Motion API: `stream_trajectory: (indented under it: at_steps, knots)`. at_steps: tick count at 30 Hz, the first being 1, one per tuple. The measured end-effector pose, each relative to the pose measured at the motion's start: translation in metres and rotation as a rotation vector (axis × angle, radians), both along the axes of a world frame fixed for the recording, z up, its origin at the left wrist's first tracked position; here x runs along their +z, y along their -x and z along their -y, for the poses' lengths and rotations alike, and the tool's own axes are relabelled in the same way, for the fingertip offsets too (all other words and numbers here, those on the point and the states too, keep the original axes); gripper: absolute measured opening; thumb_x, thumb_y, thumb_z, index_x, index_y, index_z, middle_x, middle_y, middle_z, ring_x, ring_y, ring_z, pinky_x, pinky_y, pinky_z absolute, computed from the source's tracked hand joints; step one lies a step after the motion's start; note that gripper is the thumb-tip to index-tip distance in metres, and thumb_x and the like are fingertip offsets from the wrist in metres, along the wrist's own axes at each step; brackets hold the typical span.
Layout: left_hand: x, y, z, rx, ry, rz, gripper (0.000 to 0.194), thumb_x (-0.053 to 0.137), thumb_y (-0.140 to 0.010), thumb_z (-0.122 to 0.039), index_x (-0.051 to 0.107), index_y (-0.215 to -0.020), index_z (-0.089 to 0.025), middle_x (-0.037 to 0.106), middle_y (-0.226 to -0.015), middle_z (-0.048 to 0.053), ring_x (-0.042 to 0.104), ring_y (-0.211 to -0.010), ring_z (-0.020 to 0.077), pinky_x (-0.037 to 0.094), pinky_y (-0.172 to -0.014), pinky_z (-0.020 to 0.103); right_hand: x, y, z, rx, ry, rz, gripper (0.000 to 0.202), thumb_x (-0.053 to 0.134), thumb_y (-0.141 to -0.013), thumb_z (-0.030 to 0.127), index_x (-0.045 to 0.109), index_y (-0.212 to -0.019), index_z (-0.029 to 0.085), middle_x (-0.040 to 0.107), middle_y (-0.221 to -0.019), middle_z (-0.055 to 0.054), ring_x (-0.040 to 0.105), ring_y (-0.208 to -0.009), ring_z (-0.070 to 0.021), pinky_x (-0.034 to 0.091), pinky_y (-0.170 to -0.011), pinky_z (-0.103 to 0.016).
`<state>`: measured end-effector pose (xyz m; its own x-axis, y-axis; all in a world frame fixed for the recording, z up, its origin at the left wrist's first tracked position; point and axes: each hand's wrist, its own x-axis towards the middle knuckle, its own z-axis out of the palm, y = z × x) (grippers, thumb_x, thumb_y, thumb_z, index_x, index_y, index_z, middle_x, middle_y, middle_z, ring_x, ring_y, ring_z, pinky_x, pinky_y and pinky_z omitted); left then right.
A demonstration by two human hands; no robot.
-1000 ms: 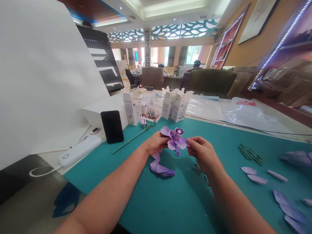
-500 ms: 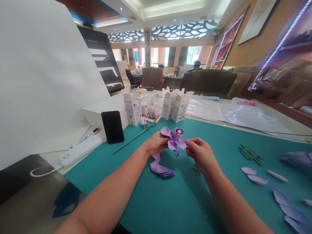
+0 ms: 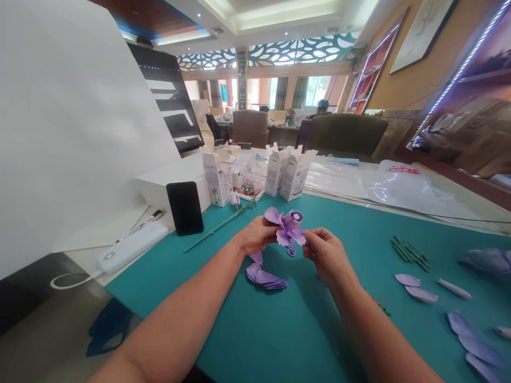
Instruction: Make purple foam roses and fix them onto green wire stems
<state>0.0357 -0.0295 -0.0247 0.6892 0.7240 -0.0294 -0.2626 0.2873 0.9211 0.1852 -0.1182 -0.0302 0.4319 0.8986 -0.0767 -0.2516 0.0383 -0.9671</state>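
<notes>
A purple flower (image 3: pixel 290 223) with spread petals is held above the green mat by both hands. My left hand (image 3: pixel 259 234) is closed on its left side, with the fingers partly hidden behind the petals. My right hand (image 3: pixel 325 252) pinches the tip of the lower right petal between thumb and fingers. Just under the flower lie small purple rings (image 3: pixel 291 252). A stack of purple petals (image 3: pixel 266 279) rests on the mat below my left hand.
Behind stand open white boxes (image 3: pixel 295 174) and a black phone (image 3: pixel 184 208). A green stem with a pink bud (image 3: pixel 217 227) lies to the left. Green stems (image 3: pixel 409 253), loose petals (image 3: pixel 421 294) and a purple bundle (image 3: pixel 487 260) are at the right. A white power strip (image 3: pixel 131 247) sits far left.
The right hand and the petal it pinches have shifted very slightly left. Both hands keep their hold on the flower.
</notes>
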Motion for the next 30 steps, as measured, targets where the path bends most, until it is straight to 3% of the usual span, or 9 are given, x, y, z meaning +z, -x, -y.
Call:
stream_trajectory:
  at_steps: [10, 15, 20, 30]
  knots:
    - [-0.001, 0.0, -0.002, -0.01, -0.01, 0.014, 0.035, 0.085, -0.051, -0.027, 0.065, -0.075, -0.011, 0.058, -0.064, -0.001, 0.053, -0.062, 0.0084, 0.044, -0.067, 0.025, 0.005, 0.0, 0.002, 0.061, 0.008, -0.05, 0.037, 0.081, -0.054, 0.041, 0.055, -0.066, 0.018, 0.053, -0.049, 0.005, 0.047, -0.043, -0.0072, 0.037, -0.043, -0.021]
    - [-0.003, 0.001, -0.008, 0.044, -0.004, 0.078, 0.039, 0.085, -0.05, -0.028, 0.065, -0.079, -0.012, 0.06, -0.068, 0.0, 0.055, -0.064, 0.0091, 0.044, -0.067, 0.025, 0.008, 0.003, 0.003, 0.058, 0.045, 0.002, 0.047, 0.074, -0.061, 0.053, 0.055, -0.09, 0.02, 0.057, -0.063, 0.004, 0.051, -0.05, -0.0095, 0.038, -0.043, -0.021]
    - [-0.003, 0.001, -0.01, 0.054, -0.005, 0.083, 0.041, 0.085, -0.05, -0.03, 0.066, -0.08, -0.012, 0.061, -0.067, 0.0, 0.055, -0.062, 0.0094, 0.044, -0.067, 0.025, 0.007, 0.008, 0.002, 0.051, -0.011, 0.193, 0.071, 0.08, -0.052, 0.043, 0.05, -0.112, 0.021, 0.055, -0.068, 0.005, 0.051, -0.053, -0.0109, 0.039, -0.043, -0.022]
    - [-0.002, 0.001, -0.005, 0.005, -0.019, 0.056, 0.037, 0.085, -0.052, -0.031, 0.064, -0.075, -0.012, 0.062, -0.07, 0.001, 0.058, -0.066, 0.0106, 0.044, -0.07, 0.026, 0.007, 0.01, 0.003, 0.036, -0.042, 0.23, 0.067, 0.078, -0.055, 0.044, 0.051, -0.111, 0.019, 0.051, -0.063, 0.007, 0.043, -0.046, -0.0087, 0.036, -0.041, -0.023]
